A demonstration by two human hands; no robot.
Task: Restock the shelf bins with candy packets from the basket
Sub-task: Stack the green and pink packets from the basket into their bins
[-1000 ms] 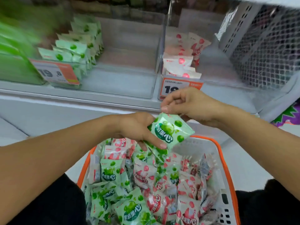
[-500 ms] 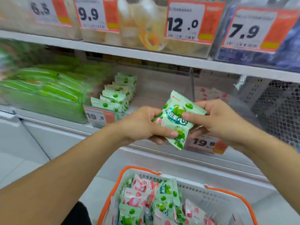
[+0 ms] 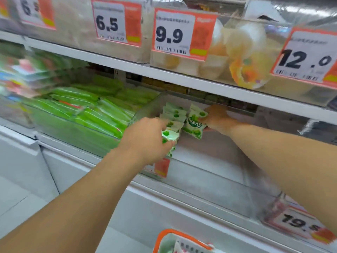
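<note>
Head view: both hands are in the clear bin (image 3: 209,172) on the middle shelf. The right hand (image 3: 217,118) has fingers and thumb clamped on a green packet (image 3: 194,125), held upright just beside the row (image 3: 173,115) of matching packets along the bin's left wall. The left hand (image 3: 147,137) reaches in at the front left corner, fingers curled round the nearest packets of that row, one pale green packet showing at its fingertips.

Risks from here, as I judge it: the new packet stands tilted and loose, so letting go early could drop it flat on the bare bin floor instead of into the row. If the left hand eases off, the row may fan forward against the front wall.

Containers: this bin holds just that one short row, the rest bare. The bin to its left (image 3: 78,125) is packed with green bags. The basket (image 3: 164,240) peeks in at the bottom edge, contents barely visible.
</note>
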